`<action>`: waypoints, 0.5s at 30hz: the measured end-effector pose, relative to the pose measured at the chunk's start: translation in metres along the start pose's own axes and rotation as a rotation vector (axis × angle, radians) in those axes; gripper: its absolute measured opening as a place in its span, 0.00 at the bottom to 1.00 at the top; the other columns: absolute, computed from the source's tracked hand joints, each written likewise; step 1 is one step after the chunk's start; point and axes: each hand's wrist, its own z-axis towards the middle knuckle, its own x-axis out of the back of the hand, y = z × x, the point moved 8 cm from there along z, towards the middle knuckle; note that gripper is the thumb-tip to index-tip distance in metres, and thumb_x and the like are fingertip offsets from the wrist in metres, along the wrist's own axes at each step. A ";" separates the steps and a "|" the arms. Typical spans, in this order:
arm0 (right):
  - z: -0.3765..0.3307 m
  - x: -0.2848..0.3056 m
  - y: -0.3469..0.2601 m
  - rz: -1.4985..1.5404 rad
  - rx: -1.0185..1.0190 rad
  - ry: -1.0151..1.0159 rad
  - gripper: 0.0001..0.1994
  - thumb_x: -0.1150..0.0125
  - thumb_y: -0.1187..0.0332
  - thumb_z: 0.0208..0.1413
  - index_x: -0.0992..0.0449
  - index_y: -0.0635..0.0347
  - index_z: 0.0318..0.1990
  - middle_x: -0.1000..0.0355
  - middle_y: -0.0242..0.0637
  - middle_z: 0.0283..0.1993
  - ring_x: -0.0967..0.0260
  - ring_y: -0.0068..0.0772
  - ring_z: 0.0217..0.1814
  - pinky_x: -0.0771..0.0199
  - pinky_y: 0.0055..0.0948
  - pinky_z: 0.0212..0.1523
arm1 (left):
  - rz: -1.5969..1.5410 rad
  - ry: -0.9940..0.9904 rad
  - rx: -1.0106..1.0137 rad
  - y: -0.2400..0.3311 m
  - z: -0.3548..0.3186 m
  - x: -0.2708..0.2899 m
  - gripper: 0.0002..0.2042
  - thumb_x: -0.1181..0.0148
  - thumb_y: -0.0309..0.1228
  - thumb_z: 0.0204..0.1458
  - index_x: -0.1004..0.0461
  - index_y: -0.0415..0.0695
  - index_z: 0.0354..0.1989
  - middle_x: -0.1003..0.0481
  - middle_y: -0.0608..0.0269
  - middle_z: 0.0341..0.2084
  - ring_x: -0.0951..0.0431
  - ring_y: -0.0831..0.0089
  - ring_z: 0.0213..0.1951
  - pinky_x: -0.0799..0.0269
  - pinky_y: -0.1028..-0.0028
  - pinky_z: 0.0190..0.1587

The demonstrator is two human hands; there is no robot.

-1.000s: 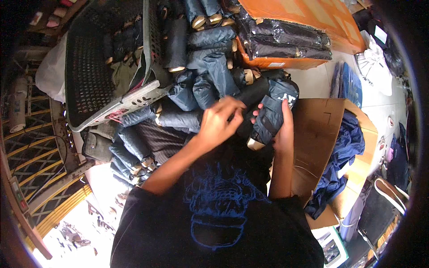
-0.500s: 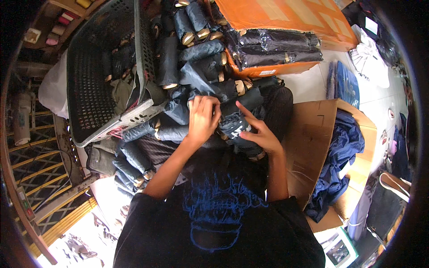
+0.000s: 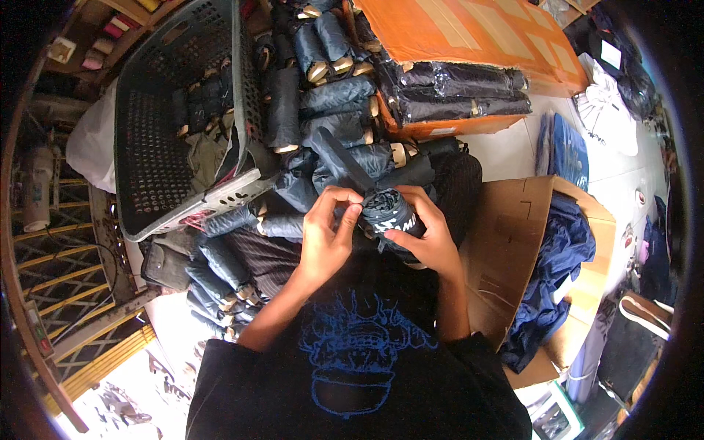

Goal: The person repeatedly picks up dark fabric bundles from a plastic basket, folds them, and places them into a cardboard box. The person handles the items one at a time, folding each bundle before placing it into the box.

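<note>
My right hand [image 3: 429, 233] is wrapped around a rolled dark folding umbrella [image 3: 389, 214], its gathered cloth end tilted up and white print on its side. At that end's left edge, my left hand [image 3: 328, 229] has thumb and forefinger pinched together; what lies between them is too small to make out. A narrow dark cloth strip [image 3: 341, 160] slants from the umbrella's top toward the far left; whether it is attached is unclear. Beyond my hands lies a pile of similar rolled umbrellas [image 3: 337, 95] in dark cloth, several with pale round ends.
To the left stands a dark perforated plastic basket [image 3: 246, 88] with umbrellas and cloth inside. An orange carton [image 3: 469, 37] of wrapped dark bundles sits at the far right. Near my right arm, an open brown carton [image 3: 506, 257] contains navy cloth [image 3: 554, 271].
My left hand has lowered and come against the umbrella's end, fingers now pinched. My right hand has closed around the umbrella, which tilts its end upward. The cloth strip now stands out beyond it.
</note>
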 end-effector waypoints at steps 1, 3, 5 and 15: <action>-0.003 0.002 0.000 0.064 0.015 0.063 0.29 0.29 0.68 0.43 0.33 0.69 0.53 0.34 0.44 0.54 0.36 0.37 0.57 0.38 0.31 0.57 | 0.027 -0.009 -0.001 0.004 0.002 0.000 0.05 0.44 0.22 0.55 0.29 0.36 0.38 0.28 0.61 0.33 0.30 0.78 0.35 0.34 0.78 0.38; -0.009 0.005 0.004 0.191 0.044 0.188 0.34 0.28 0.68 0.42 0.37 0.67 0.58 0.34 0.44 0.54 0.36 0.37 0.57 0.38 0.32 0.57 | 0.119 -0.037 -0.016 0.006 0.003 0.001 0.06 0.43 0.23 0.54 0.27 0.36 0.39 0.27 0.61 0.32 0.29 0.77 0.35 0.33 0.78 0.39; -0.005 0.001 -0.001 0.097 -0.052 0.082 0.37 0.28 0.68 0.41 0.39 0.64 0.61 0.34 0.45 0.53 0.35 0.38 0.56 0.38 0.32 0.57 | 0.181 -0.067 0.020 0.002 0.001 0.004 0.07 0.42 0.24 0.53 0.26 0.36 0.39 0.26 0.60 0.32 0.28 0.77 0.34 0.33 0.77 0.39; -0.004 0.000 -0.027 -0.034 0.105 0.028 0.32 0.31 0.72 0.44 0.36 0.63 0.59 0.34 0.44 0.54 0.36 0.38 0.56 0.39 0.31 0.58 | -0.238 -0.165 0.327 -0.017 0.002 0.004 0.06 0.40 0.25 0.54 0.28 0.37 0.37 0.27 0.67 0.28 0.29 0.82 0.34 0.33 0.79 0.39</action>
